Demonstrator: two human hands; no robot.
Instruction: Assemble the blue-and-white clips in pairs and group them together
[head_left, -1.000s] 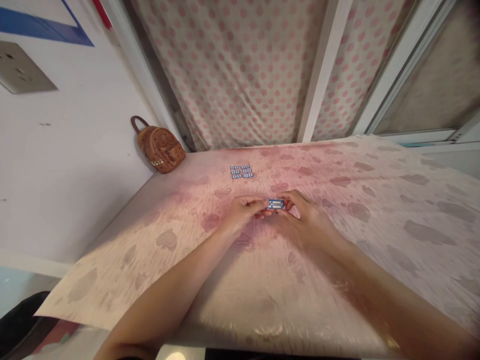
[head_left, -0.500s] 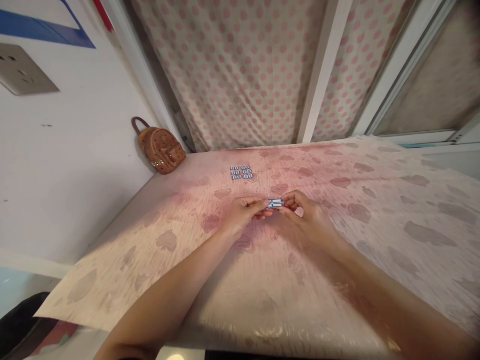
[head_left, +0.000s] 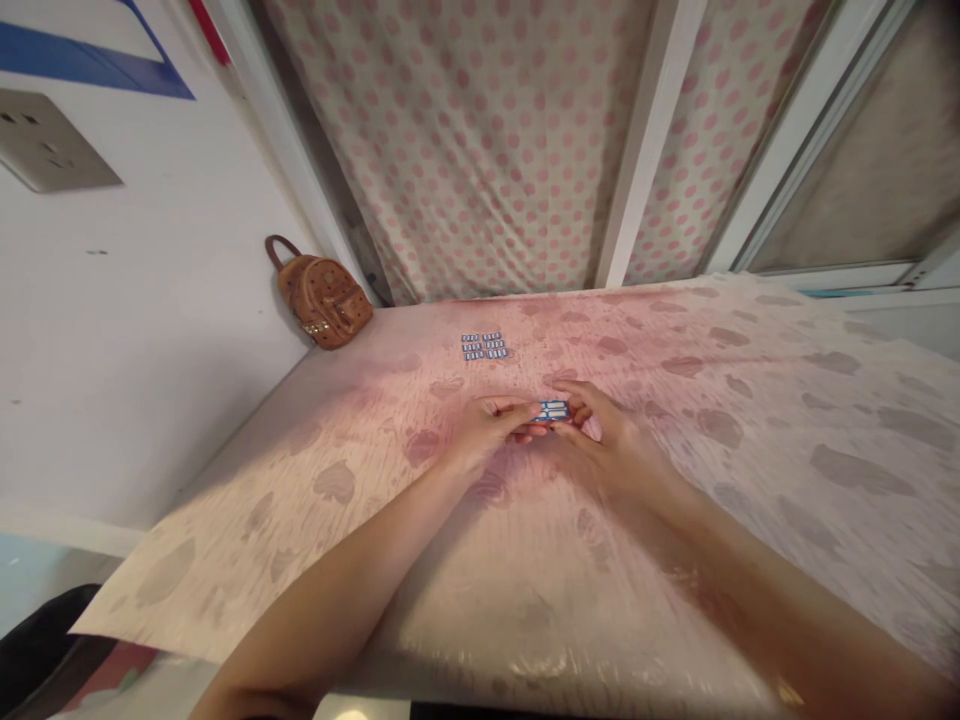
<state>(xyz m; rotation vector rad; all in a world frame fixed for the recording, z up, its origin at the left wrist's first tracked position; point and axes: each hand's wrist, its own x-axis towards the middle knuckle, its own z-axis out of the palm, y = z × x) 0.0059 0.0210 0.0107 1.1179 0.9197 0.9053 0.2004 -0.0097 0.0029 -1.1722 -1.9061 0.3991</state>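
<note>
A small flat blue piece with white oblong panels is held above the middle of the table. My left hand is closed on its left end, thumb on top and fingers beneath. At the right end my right hand is closed on the piece, with the thumb at the near edge and the index finger stretched along the far side. Beyond the hands lie several similar small blue-and-white pieces, set out in two columns on the tablecloth. What exactly these pieces are is too small to tell.
A patterned tablecloth covers the table. At the back left a brown mini backpack leans by the wall. A dotted curtain and white frames stand behind the table. A wall socket is at the upper left.
My right index finger has lifted and straightened away from the far edge of the piece. The piece has shifted slightly to the right and down; my left hand has hardly moved.
</note>
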